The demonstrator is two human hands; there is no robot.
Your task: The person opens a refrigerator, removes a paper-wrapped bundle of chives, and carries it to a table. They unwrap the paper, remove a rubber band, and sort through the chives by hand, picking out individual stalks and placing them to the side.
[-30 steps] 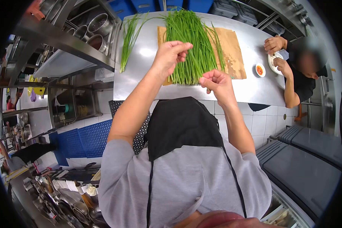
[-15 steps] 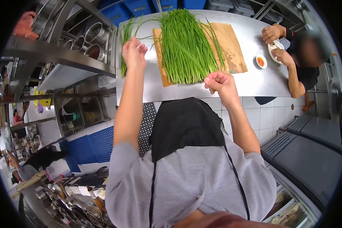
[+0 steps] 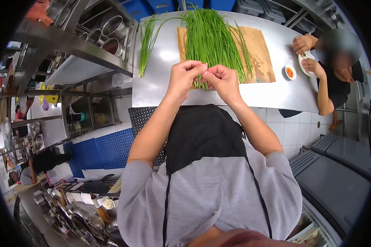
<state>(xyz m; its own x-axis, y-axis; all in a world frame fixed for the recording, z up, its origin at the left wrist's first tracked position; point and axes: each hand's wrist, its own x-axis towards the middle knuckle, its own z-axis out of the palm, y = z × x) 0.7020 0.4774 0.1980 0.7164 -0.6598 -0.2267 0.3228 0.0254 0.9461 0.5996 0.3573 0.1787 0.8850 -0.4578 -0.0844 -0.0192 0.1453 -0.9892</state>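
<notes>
A large pile of long green garlic chives (image 3: 212,39) lies on brown paper (image 3: 259,53), its pale cut ends toward me. My left hand (image 3: 183,80) and my right hand (image 3: 224,83) meet in front of the near ends of the pile, thumbs and forefingers pinched together, fingertips nearly touching. Whatever is between the fingertips is too small or hidden to make out. Off to the left, a small separate bunch of chives (image 3: 146,47) rests directly on the steel table (image 3: 156,88).
At the table's right, a co-worker (image 3: 338,82) has both hands at a white dish (image 3: 304,65). Near it stands a small bowl of red-orange sauce (image 3: 290,73). A metal rack with pots (image 3: 114,29) borders the left side. Grey lidded bins (image 3: 338,164) stand lower right.
My left hand has come from beside the small left bunch over to the middle. My right hand has moved left to meet it. The view has shifted slightly.
</notes>
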